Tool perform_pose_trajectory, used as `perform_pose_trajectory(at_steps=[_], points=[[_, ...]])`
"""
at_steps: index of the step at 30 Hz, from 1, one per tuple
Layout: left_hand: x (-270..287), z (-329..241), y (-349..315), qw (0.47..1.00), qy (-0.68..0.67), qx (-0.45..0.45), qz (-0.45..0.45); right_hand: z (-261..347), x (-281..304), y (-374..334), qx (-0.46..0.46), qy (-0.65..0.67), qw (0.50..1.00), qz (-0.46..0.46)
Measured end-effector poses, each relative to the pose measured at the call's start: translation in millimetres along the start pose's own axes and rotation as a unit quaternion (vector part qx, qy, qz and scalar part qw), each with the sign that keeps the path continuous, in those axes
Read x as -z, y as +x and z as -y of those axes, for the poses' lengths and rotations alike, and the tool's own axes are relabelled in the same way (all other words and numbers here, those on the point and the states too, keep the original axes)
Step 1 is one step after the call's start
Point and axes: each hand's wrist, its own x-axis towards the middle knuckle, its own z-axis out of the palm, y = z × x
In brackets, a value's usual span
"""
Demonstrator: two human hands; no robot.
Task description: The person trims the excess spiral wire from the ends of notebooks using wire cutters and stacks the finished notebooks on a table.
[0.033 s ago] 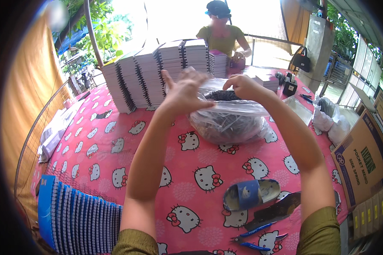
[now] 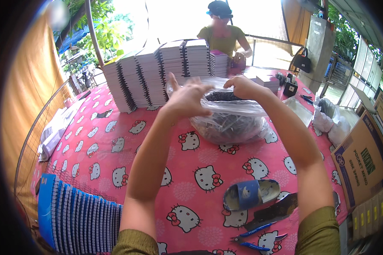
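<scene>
A clear plastic bag (image 2: 225, 123) filled with dark, fine-looking pieces, perhaps binding coils, sits on the pink table. Its mouth gapes upward and shows the black contents (image 2: 222, 96). At the bag's left rim is my left hand (image 2: 186, 98), slightly blurred, its fingers spread against or just beside the loose plastic. My right hand (image 2: 245, 88) has its fingers curled in a pinch on the rim at the far right of the opening. Behind my left hand stand tall stacks of spiral-bound notebooks (image 2: 151, 78) with black coils.
Blue-covered notebooks (image 2: 78, 216) line the near left. A blue slipper (image 2: 251, 194) and blue-handled pliers (image 2: 255, 236) lie near my right forearm. A cardboard box (image 2: 364, 157) stands at the right, near white plastic bags (image 2: 332, 121). Across the table is another person (image 2: 223, 40).
My left hand has shifted slightly right and down along the bag's rim. Plastic at the back left of the opening now stands higher. My right hand keeps its pinch.
</scene>
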Motion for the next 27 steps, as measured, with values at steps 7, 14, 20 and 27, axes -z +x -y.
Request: perform_pose_trajectory(at_steps=[7,14,20,27], points=[[16,-17,-60,0.986,-0.126,-0.044,-0.097,46,38,-37,0.096,0.056,0.971,-0.209],[80,-113,-135,0.897,-0.292,-0.033,-0.331,163,5,-288,0.233,0.03,0.97,0.054],[104,-163,-243,0.855,-0.29,-0.123,-0.412,208,-56,-409,0.052,0.041,0.983,0.174],[143,-140,-378,0.831,0.034,0.087,-0.549,203,-83,-420,0.008,0.018,0.997,0.076]])
